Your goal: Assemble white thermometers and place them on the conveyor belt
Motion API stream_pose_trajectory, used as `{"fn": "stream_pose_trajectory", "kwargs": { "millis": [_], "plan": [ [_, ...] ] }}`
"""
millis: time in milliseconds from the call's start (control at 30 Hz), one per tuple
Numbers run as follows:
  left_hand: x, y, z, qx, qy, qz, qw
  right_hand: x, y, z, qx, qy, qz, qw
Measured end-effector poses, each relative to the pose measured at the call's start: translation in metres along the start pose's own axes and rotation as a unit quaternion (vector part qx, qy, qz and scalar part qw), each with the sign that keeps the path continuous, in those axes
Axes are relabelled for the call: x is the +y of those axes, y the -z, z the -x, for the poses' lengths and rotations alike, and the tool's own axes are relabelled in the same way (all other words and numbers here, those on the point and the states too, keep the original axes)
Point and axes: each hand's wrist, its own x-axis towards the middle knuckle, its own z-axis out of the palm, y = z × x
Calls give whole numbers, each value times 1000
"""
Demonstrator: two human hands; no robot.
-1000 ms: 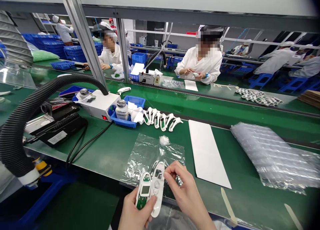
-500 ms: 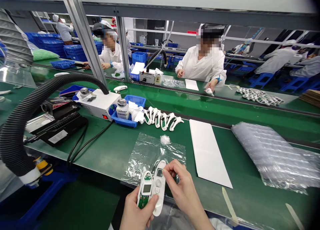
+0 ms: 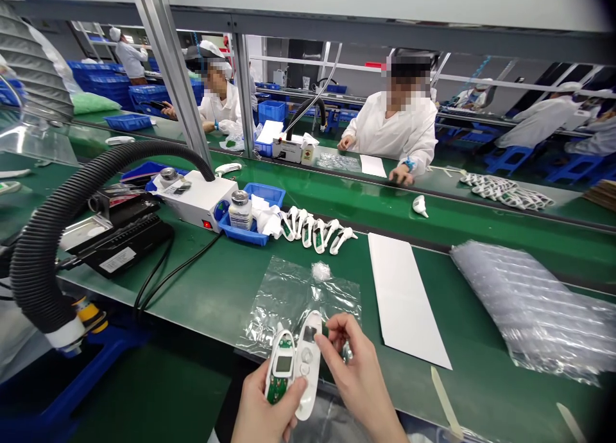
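Observation:
My left hand (image 3: pixel 269 401) is closed around two parts of what looks like an ear thermometer. One is the white thermometer body (image 3: pixel 280 369), showing a small grey screen and green circuit board. Beside it, the white front cover (image 3: pixel 308 369) has a window and round button openings; my left thumb presses on its lower part. My right hand (image 3: pixel 356 366) is at the cover's upper right edge by the window, fingers curled in a pinch. Anything between those fingertips is too small to make out. Beneath lies a clear plastic sheet (image 3: pixel 274 295) with a little clear heap (image 3: pixel 321 271).
Several open thermometer bodies (image 3: pixel 319 234) stand by a blue tray (image 3: pixel 248 235) holding a jar (image 3: pixel 240 210). White paper (image 3: pixel 407 295) and clear plastic packaging (image 3: pixel 529 308) lie rightward. A black hose (image 3: pixel 38 237) arches left. Across the green belt (image 3: pixel 327 196) sits a co-worker (image 3: pixel 389 122).
A co-worker across the belt has let go of a white thermometer, which now lies on the belt. My right fingertips have shifted slightly at the cover's window; my left hand keeps its grip.

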Motion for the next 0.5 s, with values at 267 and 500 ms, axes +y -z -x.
{"fn": "stream_pose_trajectory", "kwargs": {
  "millis": [267, 500],
  "plan": [
    [8, 11, 9, 13, -26, -7, 1000, -2, -22, 8, -10, -38, -111, 993],
    [-9, 41, 12, 51, -42, 92, 994, -13, -79, 22, -67, -157, -298, 939]
  ]
}}
